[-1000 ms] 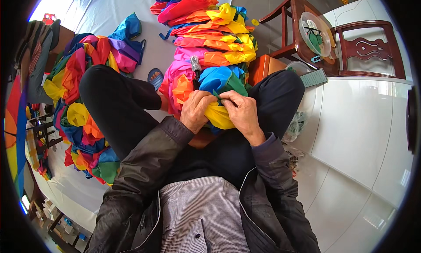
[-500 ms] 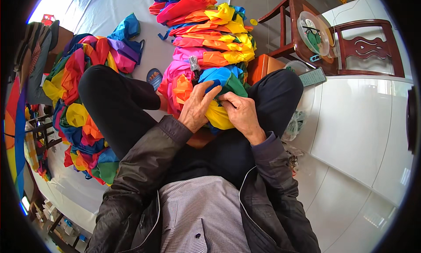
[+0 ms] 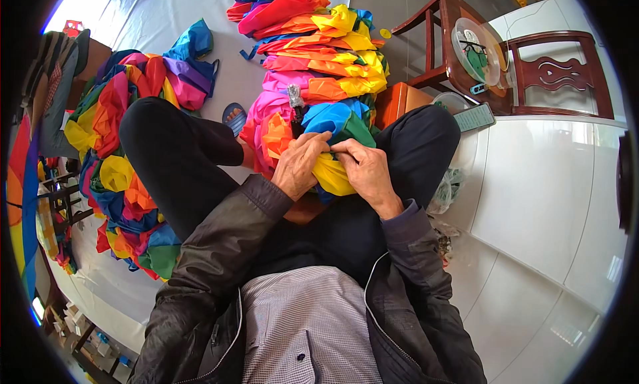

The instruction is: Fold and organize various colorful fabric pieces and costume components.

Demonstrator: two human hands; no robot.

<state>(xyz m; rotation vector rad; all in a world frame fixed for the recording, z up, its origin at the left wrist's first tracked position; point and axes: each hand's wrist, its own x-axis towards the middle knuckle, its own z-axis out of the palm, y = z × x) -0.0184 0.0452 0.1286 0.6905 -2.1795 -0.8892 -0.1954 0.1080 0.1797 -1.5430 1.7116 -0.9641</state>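
A rainbow-coloured umbrella canopy lies bunched between my knees, with yellow, blue, green and orange panels showing. Both my hands meet over it. My left hand has its thumb and fingers pinched together at the edge between the blue and yellow panels. Close beside it, my right hand also pinches, with thumb and forefinger together. A thin dark thing shows between the fingertips, too small to make out. Just beyond my left hand a black shaft sticks up, its end wrapped in clear plastic.
A tall stack of folded rainbow cloth stretches away ahead. Another rainbow heap lies beside my left knee. At the right are a wooden chair, a clear round tub and a phone-like slab. A blue slipper rests on the floor.
My left fingers have curled in and closed toward my right fingertips. A dark blue bit of cloth over them has dropped away, showing more of the light blue panel.
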